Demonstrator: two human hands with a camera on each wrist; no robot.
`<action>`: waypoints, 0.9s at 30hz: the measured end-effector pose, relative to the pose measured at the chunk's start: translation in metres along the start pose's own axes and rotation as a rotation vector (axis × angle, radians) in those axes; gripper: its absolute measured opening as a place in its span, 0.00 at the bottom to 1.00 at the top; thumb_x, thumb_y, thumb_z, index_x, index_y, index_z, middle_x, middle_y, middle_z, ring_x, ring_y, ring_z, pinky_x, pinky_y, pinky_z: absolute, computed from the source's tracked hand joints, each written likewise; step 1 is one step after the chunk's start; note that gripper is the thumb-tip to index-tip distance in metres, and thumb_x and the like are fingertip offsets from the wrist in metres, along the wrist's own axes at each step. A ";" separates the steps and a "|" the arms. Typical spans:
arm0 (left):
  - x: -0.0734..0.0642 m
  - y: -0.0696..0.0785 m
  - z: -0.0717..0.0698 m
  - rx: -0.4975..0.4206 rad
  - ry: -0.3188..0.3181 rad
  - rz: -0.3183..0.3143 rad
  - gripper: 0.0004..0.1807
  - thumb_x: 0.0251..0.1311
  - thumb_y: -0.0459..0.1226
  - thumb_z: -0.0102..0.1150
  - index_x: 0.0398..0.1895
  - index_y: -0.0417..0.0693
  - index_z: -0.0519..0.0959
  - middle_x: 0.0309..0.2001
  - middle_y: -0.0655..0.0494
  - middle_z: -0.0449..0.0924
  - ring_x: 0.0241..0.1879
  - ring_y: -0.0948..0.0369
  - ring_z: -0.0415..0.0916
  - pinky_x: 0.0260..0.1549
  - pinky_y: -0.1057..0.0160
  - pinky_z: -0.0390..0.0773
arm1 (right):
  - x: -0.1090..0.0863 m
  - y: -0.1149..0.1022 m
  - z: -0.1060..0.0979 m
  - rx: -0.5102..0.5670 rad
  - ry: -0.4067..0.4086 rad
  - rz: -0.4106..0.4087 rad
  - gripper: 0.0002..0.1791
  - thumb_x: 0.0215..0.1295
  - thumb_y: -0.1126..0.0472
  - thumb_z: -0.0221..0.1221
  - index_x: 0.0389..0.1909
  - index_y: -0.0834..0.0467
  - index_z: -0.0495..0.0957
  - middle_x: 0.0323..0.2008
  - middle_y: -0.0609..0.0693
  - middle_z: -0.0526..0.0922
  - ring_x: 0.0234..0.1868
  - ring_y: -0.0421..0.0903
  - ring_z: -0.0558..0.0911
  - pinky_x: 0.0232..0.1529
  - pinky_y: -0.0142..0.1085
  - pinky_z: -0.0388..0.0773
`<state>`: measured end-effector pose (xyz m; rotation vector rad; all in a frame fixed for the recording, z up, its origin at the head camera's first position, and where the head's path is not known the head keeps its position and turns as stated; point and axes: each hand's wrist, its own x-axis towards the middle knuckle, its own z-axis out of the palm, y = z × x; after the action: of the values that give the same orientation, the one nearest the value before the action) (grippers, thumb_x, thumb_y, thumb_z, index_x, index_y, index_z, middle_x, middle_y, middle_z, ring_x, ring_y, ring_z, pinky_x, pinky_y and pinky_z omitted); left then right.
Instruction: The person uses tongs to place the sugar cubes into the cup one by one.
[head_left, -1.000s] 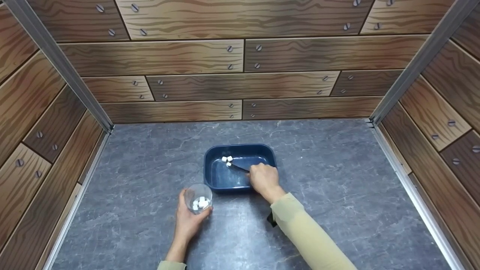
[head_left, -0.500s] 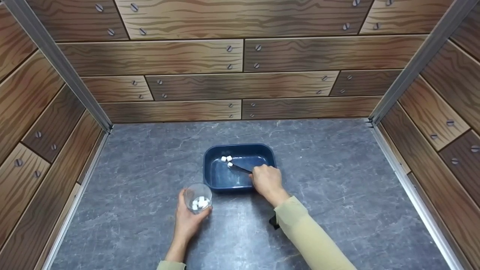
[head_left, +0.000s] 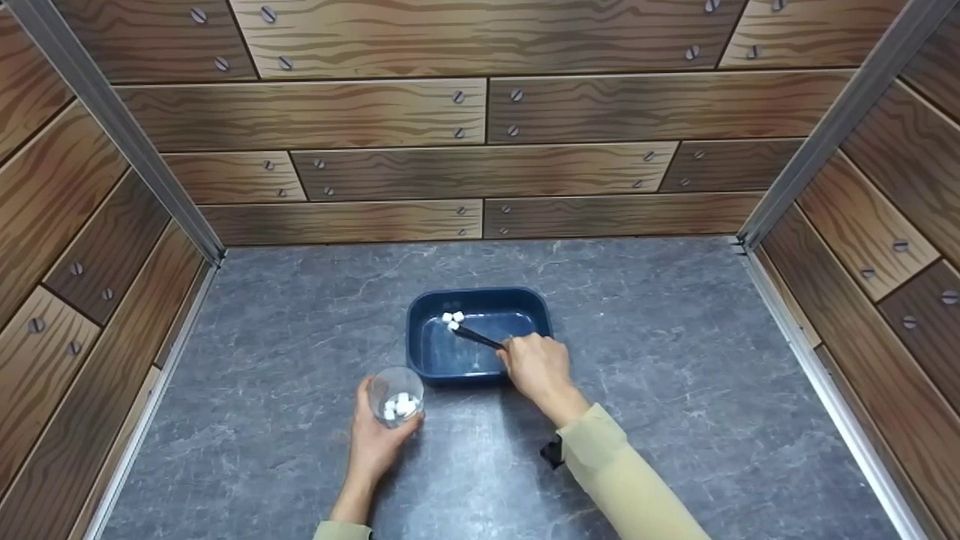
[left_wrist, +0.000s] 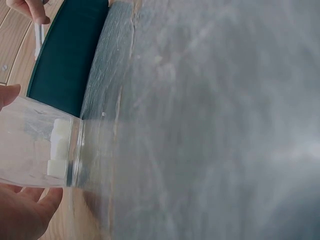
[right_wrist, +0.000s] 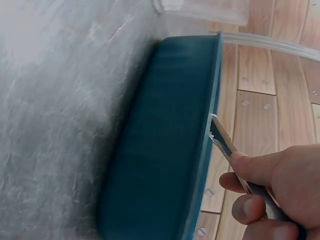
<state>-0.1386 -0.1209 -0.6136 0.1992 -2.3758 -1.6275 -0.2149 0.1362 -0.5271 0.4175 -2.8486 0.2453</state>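
My left hand (head_left: 373,444) holds a clear plastic cup (head_left: 386,380) upright near the front left of a dark blue tray (head_left: 442,360). Several small white cubes (left_wrist: 59,147) lie at the cup's bottom. Over the tray's right front corner, my right hand (head_left: 536,367) grips slim dark tongs (head_left: 480,337) that slant down to the left into it. Their tips meet one white cube (head_left: 453,327), right beside two others (head_left: 458,317) on the tray floor. From the right wrist, the tray's wall hides the cubes, and the two arms of the tongs stand slightly apart.
A grey marbled tabletop (head_left: 652,337) lies under everything. Wood-patterned panels (head_left: 480,172) wall it at the back and both sides, with metal strips along the corners. The cup's rim is close to the tray's front left corner.
My right hand has shifted slightly right and toward me. The tong tips and the cube at them have moved a little left, closer to the other two. The left hand and cup stay put.
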 end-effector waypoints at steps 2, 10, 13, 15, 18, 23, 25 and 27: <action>0.000 0.000 0.000 -0.002 -0.001 -0.003 0.54 0.38 0.38 0.81 0.69 0.36 0.59 0.62 0.31 0.68 0.61 0.38 0.67 0.58 0.40 0.67 | -0.002 -0.001 -0.004 0.019 0.014 -0.010 0.12 0.64 0.51 0.64 0.24 0.53 0.83 0.19 0.51 0.82 0.18 0.57 0.79 0.16 0.50 0.74; -0.001 0.001 0.000 -0.001 0.010 -0.004 0.54 0.37 0.37 0.81 0.69 0.36 0.59 0.62 0.31 0.68 0.61 0.38 0.67 0.58 0.40 0.67 | -0.014 -0.012 -0.022 0.081 0.061 -0.088 0.13 0.64 0.52 0.64 0.22 0.51 0.80 0.15 0.47 0.78 0.15 0.53 0.76 0.12 0.45 0.70; -0.001 0.002 0.000 -0.004 0.011 -0.006 0.55 0.36 0.36 0.81 0.69 0.37 0.59 0.62 0.31 0.68 0.61 0.38 0.67 0.59 0.41 0.67 | -0.020 -0.019 -0.028 0.095 0.098 -0.130 0.12 0.63 0.52 0.65 0.22 0.50 0.81 0.15 0.46 0.78 0.14 0.52 0.76 0.10 0.43 0.68; -0.001 0.002 0.000 -0.008 0.009 -0.006 0.55 0.36 0.36 0.81 0.69 0.36 0.59 0.62 0.31 0.68 0.61 0.38 0.67 0.59 0.41 0.66 | -0.024 -0.025 -0.032 0.112 0.110 -0.158 0.11 0.62 0.51 0.65 0.23 0.50 0.82 0.15 0.45 0.78 0.14 0.50 0.76 0.10 0.40 0.67; -0.001 0.003 0.000 -0.008 0.002 -0.019 0.55 0.37 0.36 0.80 0.70 0.37 0.59 0.63 0.32 0.68 0.62 0.39 0.66 0.59 0.41 0.66 | -0.031 -0.034 -0.037 0.145 0.105 -0.203 0.10 0.63 0.50 0.65 0.27 0.51 0.85 0.14 0.44 0.77 0.13 0.45 0.74 0.10 0.35 0.65; -0.001 0.004 0.001 -0.002 -0.006 -0.027 0.55 0.39 0.37 0.80 0.70 0.36 0.57 0.63 0.33 0.68 0.61 0.39 0.67 0.59 0.42 0.67 | -0.041 -0.047 -0.041 0.145 0.099 -0.286 0.10 0.62 0.49 0.65 0.28 0.51 0.85 0.15 0.44 0.79 0.14 0.43 0.75 0.11 0.35 0.66; -0.001 0.003 0.001 -0.003 -0.002 -0.020 0.55 0.38 0.37 0.80 0.70 0.36 0.58 0.63 0.32 0.68 0.61 0.40 0.67 0.59 0.42 0.67 | -0.044 -0.051 -0.040 0.125 0.096 -0.317 0.12 0.62 0.49 0.65 0.24 0.51 0.82 0.15 0.44 0.78 0.14 0.44 0.76 0.11 0.37 0.67; -0.001 0.003 0.001 -0.008 0.001 -0.010 0.55 0.38 0.37 0.80 0.70 0.36 0.58 0.62 0.32 0.69 0.61 0.40 0.68 0.59 0.43 0.67 | -0.047 -0.054 -0.038 0.108 0.083 -0.341 0.13 0.61 0.47 0.65 0.23 0.50 0.80 0.14 0.44 0.77 0.15 0.44 0.77 0.12 0.39 0.68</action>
<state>-0.1380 -0.1193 -0.6115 0.2107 -2.3709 -1.6404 -0.1469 0.1052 -0.4961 0.8805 -2.6343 0.3406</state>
